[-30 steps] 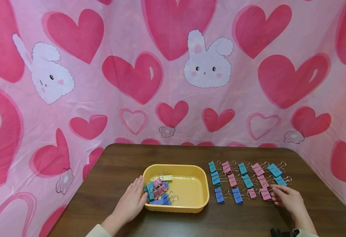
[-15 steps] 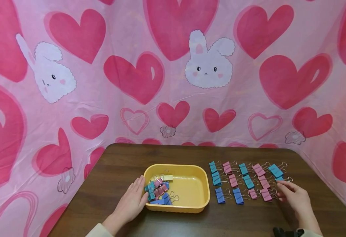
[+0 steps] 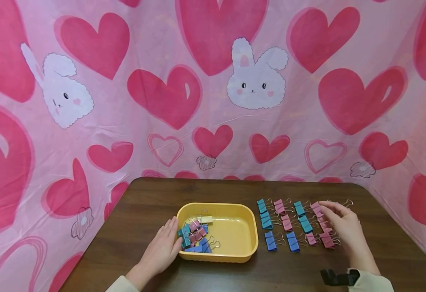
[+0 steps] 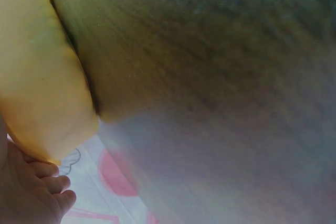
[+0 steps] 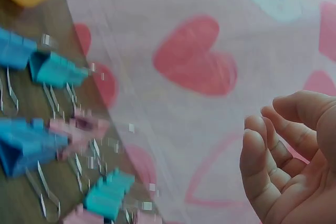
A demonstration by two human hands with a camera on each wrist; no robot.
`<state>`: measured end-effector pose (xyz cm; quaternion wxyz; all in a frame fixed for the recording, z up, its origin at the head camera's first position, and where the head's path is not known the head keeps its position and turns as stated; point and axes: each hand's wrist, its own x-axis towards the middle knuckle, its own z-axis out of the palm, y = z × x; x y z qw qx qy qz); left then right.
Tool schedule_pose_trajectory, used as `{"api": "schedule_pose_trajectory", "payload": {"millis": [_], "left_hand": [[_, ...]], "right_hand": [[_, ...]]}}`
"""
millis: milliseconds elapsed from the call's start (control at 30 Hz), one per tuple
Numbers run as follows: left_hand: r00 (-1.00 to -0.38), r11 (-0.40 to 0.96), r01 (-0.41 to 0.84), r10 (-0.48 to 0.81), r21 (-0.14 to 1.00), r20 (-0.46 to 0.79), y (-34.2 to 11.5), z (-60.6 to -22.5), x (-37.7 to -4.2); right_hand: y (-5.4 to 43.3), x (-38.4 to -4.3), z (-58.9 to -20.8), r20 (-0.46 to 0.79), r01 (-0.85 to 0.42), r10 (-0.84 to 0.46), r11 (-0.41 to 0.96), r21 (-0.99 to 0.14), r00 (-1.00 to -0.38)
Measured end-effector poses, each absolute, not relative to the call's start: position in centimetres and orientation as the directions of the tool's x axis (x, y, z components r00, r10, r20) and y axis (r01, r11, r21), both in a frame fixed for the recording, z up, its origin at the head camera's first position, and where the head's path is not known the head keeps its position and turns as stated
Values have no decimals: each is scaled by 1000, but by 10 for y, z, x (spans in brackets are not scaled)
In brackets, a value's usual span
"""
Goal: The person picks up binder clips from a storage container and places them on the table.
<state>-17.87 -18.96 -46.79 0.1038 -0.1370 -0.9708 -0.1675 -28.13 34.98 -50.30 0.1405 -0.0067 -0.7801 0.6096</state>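
Observation:
My left hand [image 3: 161, 247] rests with straight fingers against the left wall of a yellow plastic bin [image 3: 236, 237]. In the left wrist view, its fingers [image 4: 58, 184] show beside the bin's side. Rows of binder clips lie right of the bin, among them a blue clip [image 3: 292, 241], a teal clip [image 3: 305, 223] and a pink clip [image 3: 327, 240]. Over the right end of these rows hovers my right hand [image 3: 345, 231], covering the rightmost teal clips. The right wrist view shows that hand [image 5: 294, 156] with loosely bent fingers and nothing between them.
A heap of small binder clips [image 3: 194, 234] in teal, pink, blue and yellow lies in the bin's left part. The dark wooden table [image 3: 154, 194] ends at the back against a pink heart-patterned cloth [image 3: 213, 113].
My right hand has moved from beside the front-right pink clip back and slightly left, over the right-hand clips. The left hand and the bin stay where they were.

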Motion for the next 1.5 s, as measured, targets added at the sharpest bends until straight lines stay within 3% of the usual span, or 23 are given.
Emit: {"api": "schedule_pose_trajectory", "payload": {"millis": [267, 400, 733, 1100, 1500], "left_hand": [[-939, 905, 305, 234, 295, 251, -189, -467, -178], [-942, 906, 300, 232, 297, 243, -189, -467, -178], [-946, 906, 293, 228, 306, 230, -189, -467, -178], [-942, 909, 298, 230, 292, 245, -189, -468, -178], [-944, 908, 294, 228, 299, 237, -188, -468, -179]], "right_hand": [[258, -234, -404, 204, -189, 15, 313, -931, -979], [228, -227, -389, 200, -196, -19, 317, -928, -980], [170, -235, -392, 191, -221, -148, 214, -952, -970], [112, -236, -405, 210, -292, -317, 238, -926, -925], [72, -233, -432, 133, -262, -425, 261, -929, -896]]}}
